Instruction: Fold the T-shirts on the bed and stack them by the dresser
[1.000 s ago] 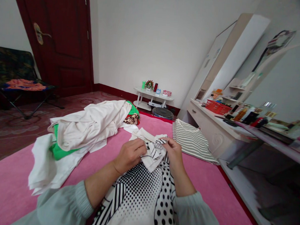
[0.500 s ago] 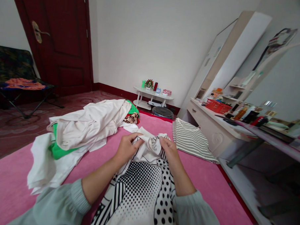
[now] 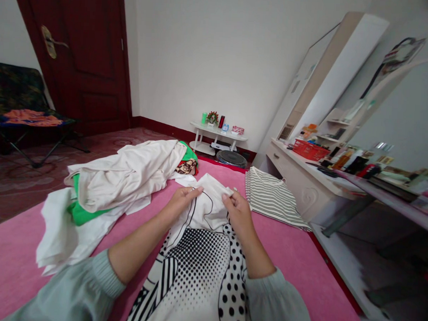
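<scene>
A white garment with black dots and stripes [image 3: 199,254] lies lengthwise in front of me, its near end running out of view at the bottom. My left hand [image 3: 182,201] pinches the left edge of its plain white far part between thumb and fingers. On the opposite edge my right hand [image 3: 237,210] has a similar pinch. Between the two hands the white cloth is spread fairly flat, with a thin black curved line showing on it. Whether the piece is a shirt or a dress I cannot tell.
The garment rests on a pink bedspread [image 3: 276,272]. To the left is a heap of white and green clothes [image 3: 128,175]; on the right lies a striped shirt [image 3: 272,196]. A dressing table [image 3: 295,171] with a red basket [image 3: 310,149] stands along the right side.
The bunched white cloth between my hands has opened out flatter, and its far edge now extends farther away. Both hands still pinch its sides; the left has shifted slightly.
</scene>
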`<move>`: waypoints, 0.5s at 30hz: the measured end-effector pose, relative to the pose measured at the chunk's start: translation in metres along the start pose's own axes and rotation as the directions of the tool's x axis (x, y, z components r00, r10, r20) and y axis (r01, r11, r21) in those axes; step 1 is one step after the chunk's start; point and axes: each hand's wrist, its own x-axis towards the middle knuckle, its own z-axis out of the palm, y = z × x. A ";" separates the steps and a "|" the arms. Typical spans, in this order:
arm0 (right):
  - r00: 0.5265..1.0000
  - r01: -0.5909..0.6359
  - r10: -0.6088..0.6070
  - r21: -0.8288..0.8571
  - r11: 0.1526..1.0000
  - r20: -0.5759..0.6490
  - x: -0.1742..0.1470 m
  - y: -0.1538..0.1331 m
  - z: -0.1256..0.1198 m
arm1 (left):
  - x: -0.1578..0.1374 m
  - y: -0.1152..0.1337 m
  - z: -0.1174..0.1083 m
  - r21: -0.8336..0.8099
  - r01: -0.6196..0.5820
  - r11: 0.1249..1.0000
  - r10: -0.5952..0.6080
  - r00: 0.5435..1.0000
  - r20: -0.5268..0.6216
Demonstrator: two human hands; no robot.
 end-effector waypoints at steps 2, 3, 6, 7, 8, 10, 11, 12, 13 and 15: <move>1.000 -0.010 0.010 0.011 1.000 0.007 0.001 -0.002 -0.001 | 0.000 0.001 0.000 -0.074 0.067 0.995 -0.064 0.997 0.046; 1.000 -0.013 0.013 0.005 1.000 0.021 0.001 -0.002 -0.002 | 0.001 0.000 -0.001 -0.105 0.091 0.990 -0.086 0.995 0.050; 1.000 0.014 -0.012 -0.073 0.997 0.015 0.002 0.005 -0.005 | 0.008 -0.009 -0.006 -0.084 0.085 0.993 -0.091 0.993 -0.069; 0.999 0.032 -0.036 -0.119 0.992 -0.034 0.003 0.009 -0.007 | 0.011 -0.012 -0.009 -0.042 0.065 0.997 -0.070 0.987 -0.146; 0.993 0.040 -0.058 -0.166 0.985 -0.103 0.004 0.014 -0.010 | 0.013 -0.016 -0.011 0.006 0.043 0.999 -0.041 0.974 -0.223; 0.965 0.011 -0.071 -0.232 0.973 -0.253 0.005 0.024 -0.018 | 0.017 -0.022 -0.017 0.083 0.011 0.997 0.018 0.941 -0.337; 0.950 -0.019 -0.061 -0.253 0.967 -0.306 0.006 0.029 -0.023 | 0.019 -0.024 -0.020 0.103 0.001 0.995 0.036 0.932 -0.361; 0.941 -0.054 -0.042 -0.273 0.961 -0.336 0.007 0.034 -0.028 | 0.021 -0.026 -0.022 0.120 -0.008 0.993 0.050 0.932 -0.360; 0.938 -0.090 -0.019 -0.297 0.950 -0.345 0.008 0.037 -0.034 | 0.022 -0.028 -0.023 0.148 -0.020 0.989 0.070 0.936 -0.344; 0.942 -0.150 0.018 -0.371 0.916 -0.334 0.007 0.041 -0.042 | 0.025 -0.031 -0.026 0.242 -0.054 0.969 0.128 0.944 -0.303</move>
